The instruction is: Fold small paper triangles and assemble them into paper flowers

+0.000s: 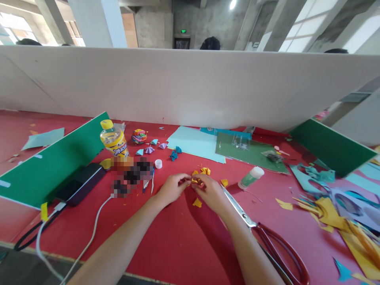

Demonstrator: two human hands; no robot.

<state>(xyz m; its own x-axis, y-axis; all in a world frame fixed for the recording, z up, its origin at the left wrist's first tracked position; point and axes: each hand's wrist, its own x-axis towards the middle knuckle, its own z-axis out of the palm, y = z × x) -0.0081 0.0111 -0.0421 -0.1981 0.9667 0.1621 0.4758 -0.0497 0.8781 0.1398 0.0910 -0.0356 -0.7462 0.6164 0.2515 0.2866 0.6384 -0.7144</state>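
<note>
My left hand (pixel 173 189) and my right hand (pixel 210 190) meet fingertip to fingertip low over the red table. Both are closed in a pinch on a small yellow paper piece (pixel 194 179), mostly covered by the fingers. Just beyond it lies a folded yellow paper piece (pixel 205 171). A loose yellow scrap (pixel 197 202) is on the table nearer me, and another yellow scrap (pixel 224 182) sits right of my right hand. Large scissors (pixel 244 216) with dark red handles lie partly under my right forearm. A glue stick (pixel 251 177) without its cap stands tilted-looking further right.
Left are a yellow-capped bottle (pixel 114 138), a dark power bank (pixel 81 184), a white cable (pixel 95 229), a white cap (pixel 158 163) and small folded papers (pixel 149 150). Light-blue sheets (pixel 196 143) and a green mat (pixel 237 152) lie behind. Paper offcuts (pixel 332 211) heap at right.
</note>
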